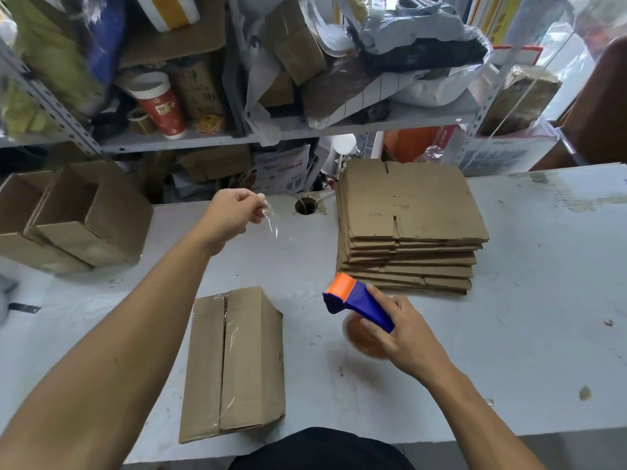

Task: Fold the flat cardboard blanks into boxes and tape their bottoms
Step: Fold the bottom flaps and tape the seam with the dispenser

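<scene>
Cardboard box (pixel 234 364) taped shut | left hand (pixel 234 215) pinches tape scrap (pixel 271 222)

A brown cardboard box (pixel 234 364), folded shut, is laid on the table with clear tape along its centre seam. A stack of flat brown cardboard blanks (pixel 407 225) is set behind. A blue-and-orange tape dispenser (pixel 356 300), apparently blurred, is held beside them.

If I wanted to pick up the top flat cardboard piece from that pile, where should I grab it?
Probably by its near right corner. The stack of blanks lies flat on the table, and the sheets' near edges are fanned and exposed, so fingers could slip under the top one there. Come from the right: the right hand with the tape dispenser is in front.
</scene>
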